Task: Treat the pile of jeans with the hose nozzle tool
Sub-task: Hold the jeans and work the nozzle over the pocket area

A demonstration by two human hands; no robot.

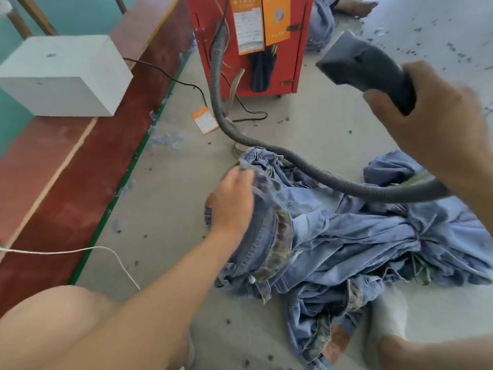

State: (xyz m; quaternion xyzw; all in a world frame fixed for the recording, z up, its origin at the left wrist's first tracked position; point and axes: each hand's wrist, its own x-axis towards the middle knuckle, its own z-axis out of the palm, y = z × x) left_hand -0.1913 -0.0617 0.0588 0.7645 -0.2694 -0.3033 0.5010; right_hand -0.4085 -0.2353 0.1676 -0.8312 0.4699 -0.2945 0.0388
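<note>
The right hand (437, 134) is motion-blurred, its fingers hidden behind the nozzle (365, 68).

bright, even daylight fills the scene, with no hard shadows on the concrete floor (306, 124) and no glare. the right hand (437, 124) and the nozzle (365, 68) beyond its fingers are smeared by motion blur, as is the left hand (232, 201). denim just past the left fingers looks soft. wide-angle distortion bends lines at the edges, and the lower corners are out of focus.
</note>
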